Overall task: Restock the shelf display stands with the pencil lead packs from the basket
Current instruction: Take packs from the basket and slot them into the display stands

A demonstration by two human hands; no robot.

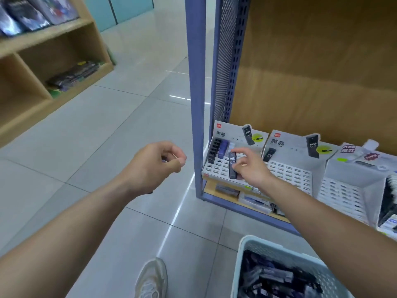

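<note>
Both forearms are bare from the frame edge to the wrists. The left hand and right hand are bare as well, with short nails on the fingers. One foot wears an off-white mesh running shoe with cream and light grey panels, pale laces and a rounded toe; its details are blurred.

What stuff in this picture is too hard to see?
- Head view: whether the left hand holds anything; its curled fingers hide it.
- Head view: the basket, cut off by the bottom edge; its packs blurred.
- Head view: lower-shelf boxes, partly behind the right arm.
</note>
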